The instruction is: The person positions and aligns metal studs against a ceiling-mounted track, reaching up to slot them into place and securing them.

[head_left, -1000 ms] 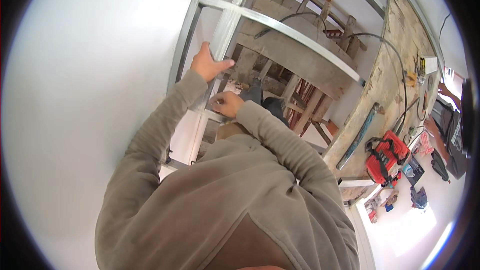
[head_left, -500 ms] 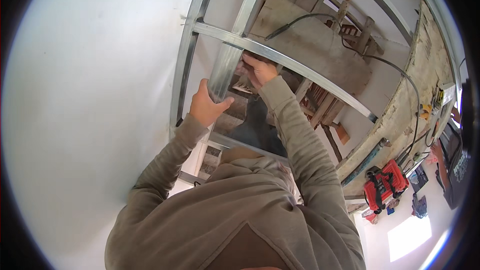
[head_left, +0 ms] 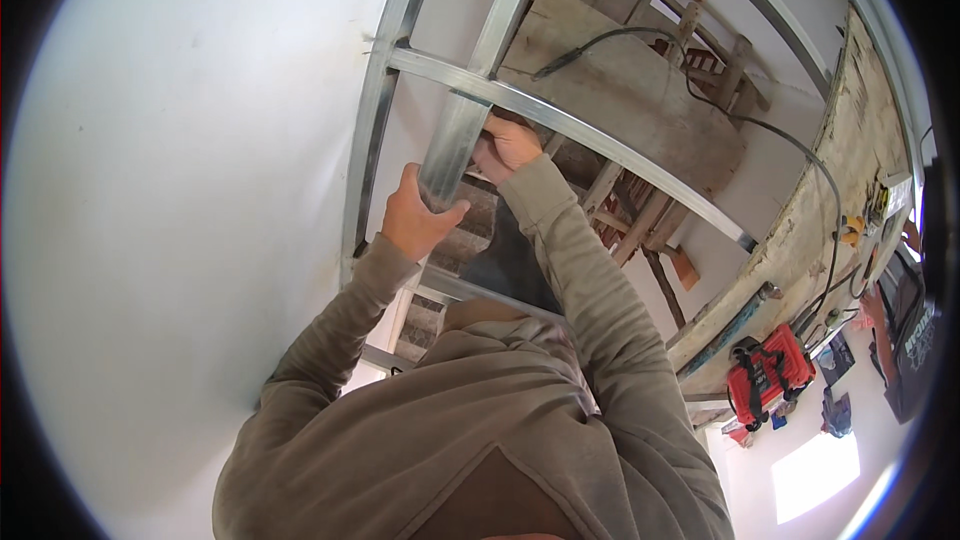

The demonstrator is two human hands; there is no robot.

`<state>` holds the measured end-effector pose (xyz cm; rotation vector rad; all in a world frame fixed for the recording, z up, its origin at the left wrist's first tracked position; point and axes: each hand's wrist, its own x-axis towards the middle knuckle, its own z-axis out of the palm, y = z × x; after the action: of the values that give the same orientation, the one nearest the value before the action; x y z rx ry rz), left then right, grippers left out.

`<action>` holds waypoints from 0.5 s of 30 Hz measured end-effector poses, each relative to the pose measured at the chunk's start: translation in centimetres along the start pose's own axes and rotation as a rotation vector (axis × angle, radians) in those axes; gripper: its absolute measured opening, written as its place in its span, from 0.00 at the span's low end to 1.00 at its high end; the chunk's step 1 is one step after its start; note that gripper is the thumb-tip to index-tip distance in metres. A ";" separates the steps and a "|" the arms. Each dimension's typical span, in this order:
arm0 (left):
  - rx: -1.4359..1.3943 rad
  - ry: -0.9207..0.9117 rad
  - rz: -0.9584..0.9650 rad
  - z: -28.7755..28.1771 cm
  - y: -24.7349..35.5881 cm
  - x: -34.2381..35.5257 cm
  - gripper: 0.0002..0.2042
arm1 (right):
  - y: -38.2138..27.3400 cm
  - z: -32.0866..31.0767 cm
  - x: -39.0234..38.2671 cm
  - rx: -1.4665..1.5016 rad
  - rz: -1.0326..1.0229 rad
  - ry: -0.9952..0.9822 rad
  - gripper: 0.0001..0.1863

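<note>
My left hand (head_left: pixel 420 225) wraps around the lower end of a galvanized metal channel (head_left: pixel 446 155), thumb on its right side. My right hand (head_left: pixel 508 145) is closed beside the channel's upper end, just below the curving crossbar (head_left: pixel 618 145); its fingertips are partly hidden, and what they grip is unclear. The channel and crossbar belong to a metal frame, whose long side member (head_left: pixel 388 105) runs along the white wall (head_left: pixel 180 190). A dark shape (head_left: pixel 500 255) is visible through the frame below my right hand.
Wooden supports (head_left: pixel 650 215) and boards (head_left: pixel 640 110) lie beyond the frame, crossed by a black cable (head_left: pixel 780 130). On the weathered board (head_left: pixel 850 110) at right are a red tool case (head_left: pixel 775 375), a blue bar (head_left: pixel 730 330) and small tools. A person (head_left: pixel 905 350) works at far right.
Since a second ago my right hand has risen from near my body to the crossbar joint, and my left hand has moved down along the channel. Little has changed in the last half second.
</note>
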<state>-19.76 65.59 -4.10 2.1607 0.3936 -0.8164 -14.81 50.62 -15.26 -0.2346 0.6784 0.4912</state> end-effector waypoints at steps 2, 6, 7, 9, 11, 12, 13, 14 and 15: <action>-0.017 0.016 0.042 0.1 0.2 0.0 0.28 | 0.3 0.2 0.2 0.010 -0.033 0.007 0.14; 0.000 0.006 -0.002 0.0 -0.2 0.0 0.29 | 0.2 1.4 -1.0 0.034 -0.088 0.017 0.15; -0.018 0.059 0.086 0.1 -0.6 0.0 0.30 | 0.1 1.6 -1.4 0.035 -0.087 0.012 0.15; 0.011 0.049 0.072 0.2 -0.9 0.1 0.30 | -0.4 1.6 -2.1 0.065 -0.012 0.012 0.14; 0.039 0.028 0.063 0.4 -0.6 0.1 0.29 | 0.3 1.2 -0.9 0.024 -0.035 0.020 0.13; 0.037 0.029 0.047 0.2 -0.1 0.0 0.30 | 0.5 1.4 -0.4 -0.020 -0.048 0.022 0.13; 0.035 0.030 0.031 0.1 0.2 0.0 0.30 | 0.6 1.4 -0.4 -0.019 -0.054 0.022 0.13; 0.036 0.026 0.037 0.1 0.3 0.0 0.30 | 0.7 1.3 -0.4 -0.011 -0.050 0.037 0.12; 0.034 0.028 0.042 0.1 0.3 0.0 0.30 | 0.8 1.3 -0.4 -0.005 -0.042 0.048 0.11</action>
<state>-19.68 65.34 -3.97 2.2069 0.3501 -0.7755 -14.78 51.69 -14.04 -0.2651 0.7178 0.4482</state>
